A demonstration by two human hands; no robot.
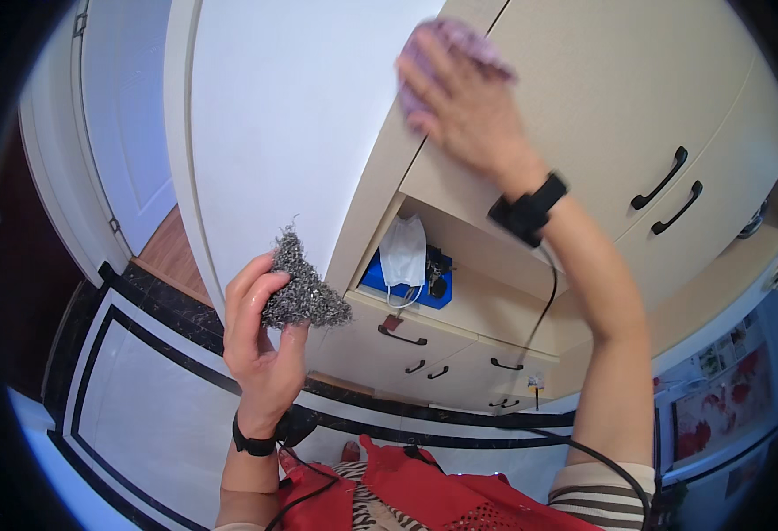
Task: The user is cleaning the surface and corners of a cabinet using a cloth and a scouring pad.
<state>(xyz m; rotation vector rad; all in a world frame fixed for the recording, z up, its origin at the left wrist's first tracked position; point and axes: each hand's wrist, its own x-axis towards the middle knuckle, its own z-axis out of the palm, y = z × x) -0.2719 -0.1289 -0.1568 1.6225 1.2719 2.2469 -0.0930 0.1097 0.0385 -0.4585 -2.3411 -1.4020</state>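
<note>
A grey steel wool scourer [306, 292] is pinched between the thumb and fingers of my left hand [263, 338], in front of the white side panel. My right hand [475, 113], raised and spread, presses a purple cloth [422, 73] against the cream cabinet door [594, 99] near its left edge. Part of the cloth is hidden under my fingers, and hand and cloth are slightly blurred. Black bands with cables circle both wrists.
Below the door, an open niche holds a white face mask [403, 252], a blue tray [442, 295] and keys [437, 272]. Black handles [661, 179] jut from the cabinet doors. A white door [130, 119] stands at the left. Black-banded floor tiles [156, 372] lie below.
</note>
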